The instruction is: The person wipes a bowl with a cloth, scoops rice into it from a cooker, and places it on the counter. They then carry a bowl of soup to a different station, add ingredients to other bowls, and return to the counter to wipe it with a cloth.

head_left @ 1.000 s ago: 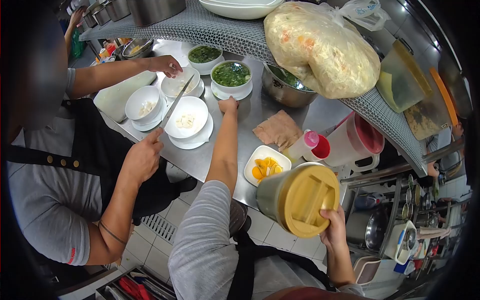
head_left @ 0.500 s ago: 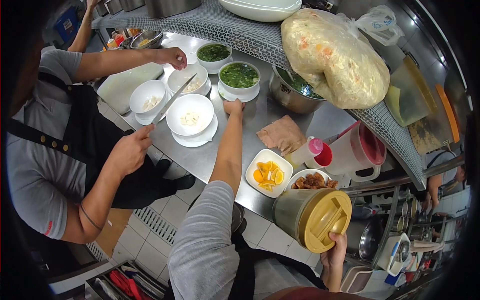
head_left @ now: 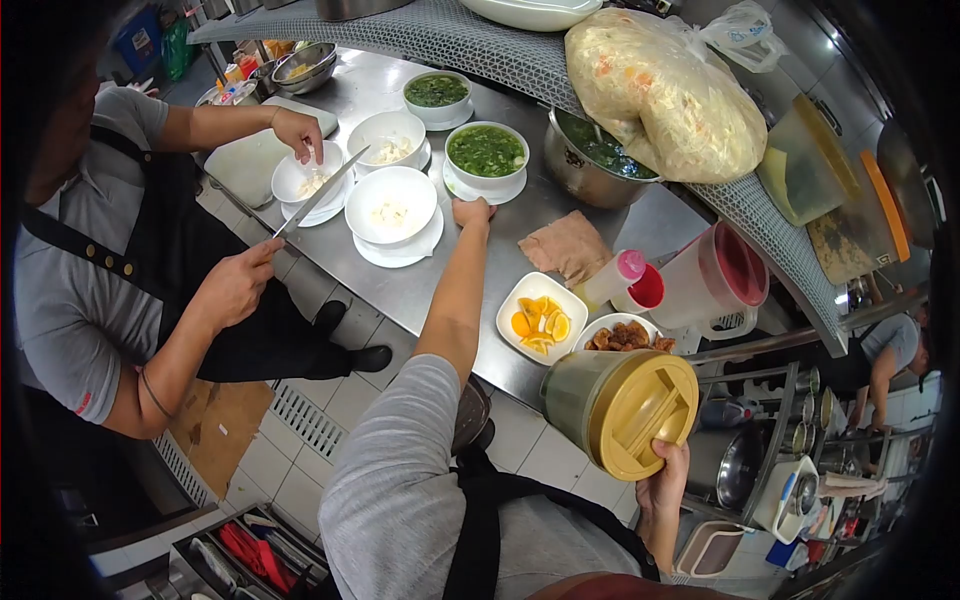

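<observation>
My left hand [head_left: 472, 210] reaches across the steel table and grips the near edge of a white saucer [head_left: 497, 193]. On that saucer stands a white bowl of chopped green soup [head_left: 487, 152]. My right hand [head_left: 666, 472] holds a tilted, see-through pitcher [head_left: 578, 398] by its gold lid [head_left: 640, 415], off the table's near edge. Left of my left hand are several white bowls with pale chunks, such as the nearest bowl [head_left: 392, 230]. A co-worker holds a long knife [head_left: 320, 193] in one hand and dips the other hand [head_left: 298, 132] into the leftmost bowl [head_left: 290, 180].
Orange wedges fill a square dish [head_left: 512, 335] beside a plate of browned pieces [head_left: 625, 333]. Behind are a folded cloth [head_left: 565, 247], a pink-lidded bottle [head_left: 615, 275], a clear jug [head_left: 700, 275] and a steel pot [head_left: 585, 180]. A large filled bag [head_left: 660, 95] overhangs the shelf.
The co-worker's free hand has moved from the middle bowl to the leftmost bowl. The view has shifted a little. My hands keep hold of the saucer and the pitcher.
</observation>
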### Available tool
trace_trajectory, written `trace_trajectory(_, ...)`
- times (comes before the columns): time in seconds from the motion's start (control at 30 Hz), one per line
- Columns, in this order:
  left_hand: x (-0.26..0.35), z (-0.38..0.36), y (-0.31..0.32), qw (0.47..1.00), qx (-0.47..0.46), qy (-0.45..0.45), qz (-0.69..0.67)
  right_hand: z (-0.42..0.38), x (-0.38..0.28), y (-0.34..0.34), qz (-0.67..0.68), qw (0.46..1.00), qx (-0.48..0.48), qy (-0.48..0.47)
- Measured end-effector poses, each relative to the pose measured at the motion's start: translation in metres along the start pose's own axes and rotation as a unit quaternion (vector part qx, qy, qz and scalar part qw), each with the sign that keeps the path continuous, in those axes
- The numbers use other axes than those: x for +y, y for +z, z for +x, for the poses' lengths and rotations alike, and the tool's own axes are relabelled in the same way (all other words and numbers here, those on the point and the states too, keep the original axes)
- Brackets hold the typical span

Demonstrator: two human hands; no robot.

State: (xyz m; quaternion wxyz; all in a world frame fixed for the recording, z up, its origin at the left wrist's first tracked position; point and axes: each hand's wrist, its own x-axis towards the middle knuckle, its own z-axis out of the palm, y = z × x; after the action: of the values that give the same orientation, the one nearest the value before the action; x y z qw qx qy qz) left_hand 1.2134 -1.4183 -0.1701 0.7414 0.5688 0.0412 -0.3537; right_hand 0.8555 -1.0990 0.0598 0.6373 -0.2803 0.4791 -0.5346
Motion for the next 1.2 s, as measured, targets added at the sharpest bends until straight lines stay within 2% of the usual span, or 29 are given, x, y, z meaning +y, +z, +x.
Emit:
trace_trajectory(0.17, 0.005, -0.021, -0.023, 0.999, -0.014, -0.028, 0.028, -0.007, 0.004, -0.004, 0.007, 0.999, -0.033, 0.007)
trace_trajectory(0.4, -0.005, -0.026, -0.054, 0.997, -0.037, -0.02, 0.066, -0.015, 0.007, -0.007, 0.009, 0.998, -0.061, 0.015)
trace_trajectory(0.47, -0.001, -0.033, -0.063, 0.993, -0.069, -0.04, 0.084, -0.017, 0.006, -0.004, 0.01, 0.998, -0.059, 0.01)
trace_trajectory(0.7, 0.006, -0.063, -0.081, 0.993, -0.06, -0.054, 0.091, -0.001, 0.001, 0.023, 0.013, 0.997, -0.073, -0.035)
trace_trajectory(0.77, 0.004, -0.059, -0.085, 0.991, -0.086, -0.054, 0.089, 0.009, 0.0, 0.035, 0.012, 0.996, -0.078, -0.045)
trace_trajectory(0.8, -0.015, -0.038, -0.087, 0.987, -0.089, -0.025, 0.129, 0.015, 0.0, 0.043, 0.024, 0.995, -0.079, -0.051)
trace_trajectory(0.9, -0.004, -0.059, -0.093, 0.991, -0.092, -0.051, 0.078, 0.03, 0.008, 0.07, 0.03, 0.994, -0.062, -0.081)
trace_trajectory(0.97, 0.002, -0.067, -0.095, 0.992, -0.07, -0.045, 0.095, 0.045, 0.013, 0.092, 0.031, 0.992, -0.052, -0.112)
trace_trajectory(1.07, 0.005, -0.074, -0.103, 0.987, -0.103, -0.043, 0.115, 0.075, 0.02, 0.118, 0.009, 0.994, -0.053, -0.094)
trace_trajectory(1.2, 0.0, -0.077, -0.112, 0.986, -0.101, -0.065, 0.12, 0.118, 0.033, 0.148, 0.0, 0.992, -0.061, -0.109)
